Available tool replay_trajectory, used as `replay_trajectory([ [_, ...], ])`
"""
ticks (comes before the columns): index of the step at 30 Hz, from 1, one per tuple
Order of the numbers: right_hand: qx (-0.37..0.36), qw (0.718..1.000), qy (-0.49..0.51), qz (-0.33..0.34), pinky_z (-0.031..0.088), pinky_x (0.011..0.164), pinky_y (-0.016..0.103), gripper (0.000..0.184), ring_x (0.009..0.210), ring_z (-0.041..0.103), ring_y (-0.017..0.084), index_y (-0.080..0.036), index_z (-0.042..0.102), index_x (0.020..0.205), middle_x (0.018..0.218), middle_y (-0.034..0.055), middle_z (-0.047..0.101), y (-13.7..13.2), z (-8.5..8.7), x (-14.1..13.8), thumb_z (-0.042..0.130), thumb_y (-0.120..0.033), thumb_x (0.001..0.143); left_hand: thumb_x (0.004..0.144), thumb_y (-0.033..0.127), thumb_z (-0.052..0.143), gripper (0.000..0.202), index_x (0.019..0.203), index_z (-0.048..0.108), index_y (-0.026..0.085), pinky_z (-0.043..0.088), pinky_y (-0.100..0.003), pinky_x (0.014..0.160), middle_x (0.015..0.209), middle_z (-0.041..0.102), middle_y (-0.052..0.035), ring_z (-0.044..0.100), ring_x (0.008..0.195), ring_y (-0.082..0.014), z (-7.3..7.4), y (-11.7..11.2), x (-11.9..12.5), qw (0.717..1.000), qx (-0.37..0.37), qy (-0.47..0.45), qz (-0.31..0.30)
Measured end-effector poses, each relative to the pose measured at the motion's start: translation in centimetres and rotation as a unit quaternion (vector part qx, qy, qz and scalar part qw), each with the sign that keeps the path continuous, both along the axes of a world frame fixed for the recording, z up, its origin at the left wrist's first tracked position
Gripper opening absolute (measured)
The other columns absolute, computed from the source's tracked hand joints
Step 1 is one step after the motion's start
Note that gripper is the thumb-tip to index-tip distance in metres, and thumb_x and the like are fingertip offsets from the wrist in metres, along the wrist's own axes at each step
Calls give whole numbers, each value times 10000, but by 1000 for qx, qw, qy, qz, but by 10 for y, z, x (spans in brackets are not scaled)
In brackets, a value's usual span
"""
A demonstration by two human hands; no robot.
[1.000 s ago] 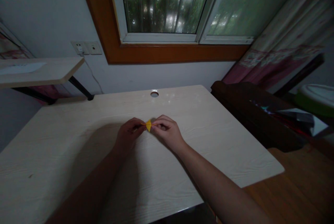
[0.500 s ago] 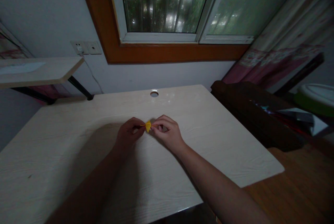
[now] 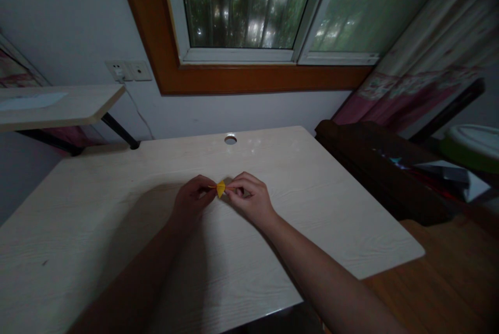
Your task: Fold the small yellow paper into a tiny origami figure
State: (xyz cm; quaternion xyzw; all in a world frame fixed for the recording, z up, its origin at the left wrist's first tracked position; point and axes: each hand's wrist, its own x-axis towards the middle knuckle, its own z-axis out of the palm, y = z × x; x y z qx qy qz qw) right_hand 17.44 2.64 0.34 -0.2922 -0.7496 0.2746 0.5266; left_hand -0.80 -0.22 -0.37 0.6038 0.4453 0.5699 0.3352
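Observation:
Between my two hands is a small yellow folded piece [image 3: 221, 189], looking like paper, with thin orange ends sticking out left and right. My left hand [image 3: 192, 198] pinches the left orange end between thumb and forefinger. On the other side, my right hand [image 3: 252, 196] pinches the right end, its fingers curled. The piece is held just over the pale wood-grain table [image 3: 296, 251], and fingertips cover part of both ends. From here I cannot make out exactly what it is.
A round cable hole [image 3: 230, 139] sits near the table's back edge. At the left stands a raised shelf [image 3: 89, 108] on black legs. Behind are a wall socket [image 3: 128, 70] and an orange-framed window [image 3: 249, 79]. Dark wooden furniture [image 3: 351, 157] stands along the right side.

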Motion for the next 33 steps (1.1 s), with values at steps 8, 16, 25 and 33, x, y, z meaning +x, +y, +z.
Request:
replay_trajectory([
  [8, -29, 999, 9, 16, 437, 571, 258, 38, 639, 544, 121, -215, 720, 841, 779, 29, 642, 1, -1, 0, 695, -227, 815, 765, 267, 740, 104, 799, 694, 179, 501, -234, 661, 769, 656, -24, 614, 712, -131, 1, 0, -2, 1000, 5, 6, 3],
  [16, -25, 1000, 9, 13, 426, 546, 255, 33, 605, 526, 114, -214, 722, 825, 785, 30, 648, 1, -1, 0, 696, -222, 807, 783, 270, 726, 117, 827, 673, 175, 498, -233, 678, 786, 639, -20, 606, 727, -129, 0, -1, -1, 999, -13, -19, -25],
  [25, -15, 1000, 3, 5, 432, 556, 264, 51, 617, 542, 122, -217, 728, 844, 791, 39, 658, 3, -2, 2, 684, -238, 827, 767, 238, 746, 209, 924, 622, 179, 522, -258, 670, 888, 631, -39, 624, 728, -132, 4, -6, 5, 989, -15, -136, -61],
  [33, 3, 1000, -18, 15, 449, 572, 265, 75, 652, 575, 131, -225, 734, 867, 812, 46, 669, 4, -5, 3, 665, -252, 851, 797, 234, 719, 148, 925, 673, 175, 532, -267, 711, 870, 633, -44, 632, 763, -141, -1, -4, 1, 996, -9, -57, -69],
])
